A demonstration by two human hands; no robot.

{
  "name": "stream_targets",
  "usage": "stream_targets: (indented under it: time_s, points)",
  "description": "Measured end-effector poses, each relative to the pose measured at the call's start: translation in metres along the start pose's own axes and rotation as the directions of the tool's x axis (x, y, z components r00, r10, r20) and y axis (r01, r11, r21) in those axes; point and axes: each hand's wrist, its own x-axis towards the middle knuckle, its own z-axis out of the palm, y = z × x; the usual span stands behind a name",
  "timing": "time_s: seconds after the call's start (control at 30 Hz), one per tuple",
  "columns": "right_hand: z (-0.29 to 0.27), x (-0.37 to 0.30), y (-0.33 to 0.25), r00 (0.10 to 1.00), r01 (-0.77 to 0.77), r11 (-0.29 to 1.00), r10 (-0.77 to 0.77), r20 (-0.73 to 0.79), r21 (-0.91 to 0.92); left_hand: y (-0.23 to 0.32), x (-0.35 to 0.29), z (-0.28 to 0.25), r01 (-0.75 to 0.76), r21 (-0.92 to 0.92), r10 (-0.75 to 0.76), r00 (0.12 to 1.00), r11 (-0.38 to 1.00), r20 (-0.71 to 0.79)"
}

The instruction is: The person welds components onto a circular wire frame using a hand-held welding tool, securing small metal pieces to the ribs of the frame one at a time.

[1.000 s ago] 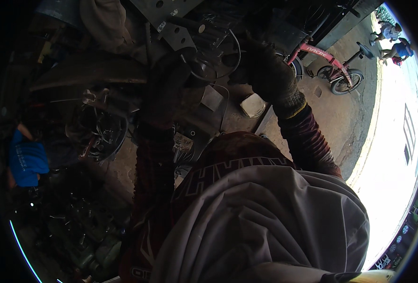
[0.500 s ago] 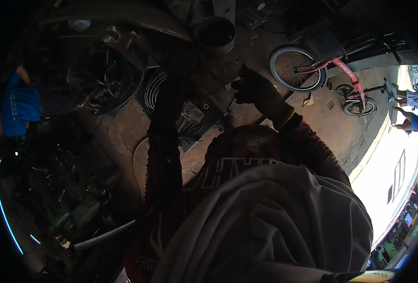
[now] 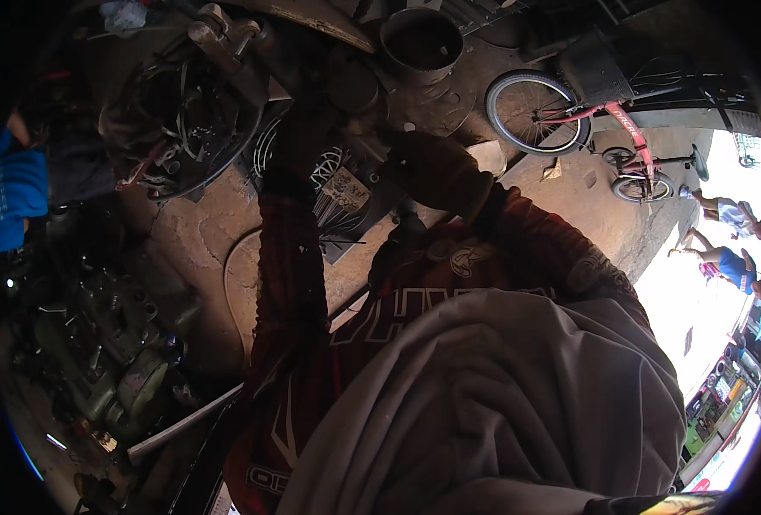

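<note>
My right hand [image 3: 445, 172], in a dark work glove, is in front of my chest with its fingers pointing left and curled in. What they close on is too dark to make out. My left hand [image 3: 299, 150] is beside it to the left, deep in shadow, and its fingers cannot be told apart. Below and between the hands lies a bundle of thin metal rods or wires [image 3: 339, 216], with a tan printed card [image 3: 346, 189] on it. A round dark metal pot [image 3: 422, 47] stands just beyond my hands.
A pink bicycle [image 3: 634, 129] lies toward the right. Tangled wires and a hoop [image 3: 183, 129] are at the left, near a person in a blue shirt [image 3: 16, 193]. Greenish machinery [image 3: 97, 343] fills the lower left. A thin hose [image 3: 228, 283] curves over the floor. Two people [image 3: 732, 236] are outside.
My right hand has moved left and nearer my body, toward my left hand, and its spread fingers have curled. The view has shifted slightly and is brighter.
</note>
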Motion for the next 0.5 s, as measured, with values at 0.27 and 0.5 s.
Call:
stream_targets:
  time_s: [0.27,0.5]
  points:
    - [0.024,0.045,0.012,0.997,0.057,0.919,-0.03,0.075,-0.391,0.029,0.005,-0.002,0.16,-0.057,-0.162,0.986,0.986,-0.032]
    - [0.031,0.061,0.009,0.991,0.125,0.879,-0.137,0.008,-0.46,0.0,0.006,-0.004,0.037,0.175,-0.027,0.998,0.984,-0.057]
